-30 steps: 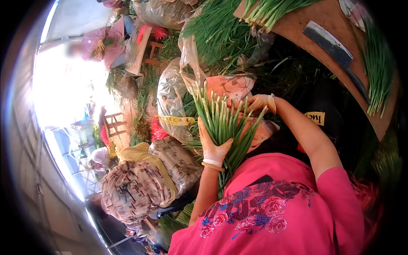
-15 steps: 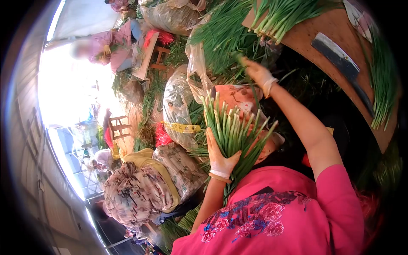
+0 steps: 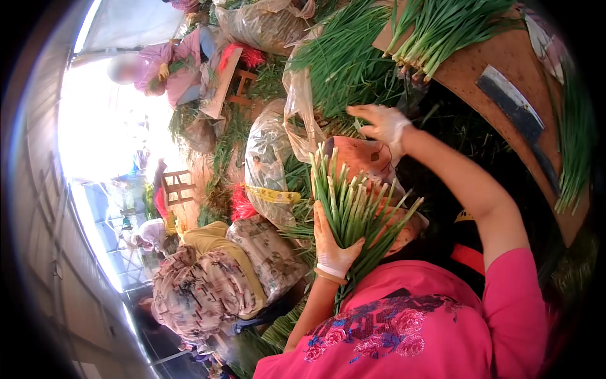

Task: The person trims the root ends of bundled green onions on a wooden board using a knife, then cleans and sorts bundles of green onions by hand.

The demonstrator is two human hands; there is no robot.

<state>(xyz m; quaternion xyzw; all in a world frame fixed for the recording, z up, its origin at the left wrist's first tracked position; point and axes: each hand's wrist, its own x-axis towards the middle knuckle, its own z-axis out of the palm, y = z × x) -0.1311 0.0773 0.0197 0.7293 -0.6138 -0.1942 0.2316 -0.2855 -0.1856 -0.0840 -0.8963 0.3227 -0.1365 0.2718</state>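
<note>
Head view: the left grip (image 3: 336,254) is clamped around the green-stalk bundle (image 3: 344,205), right of the clear bag (image 3: 262,148); even, light pressure should spare its stems. The right grip (image 3: 386,125), fingers parted, hovers near loose greens (image 3: 347,60) beyond the bag.
</note>
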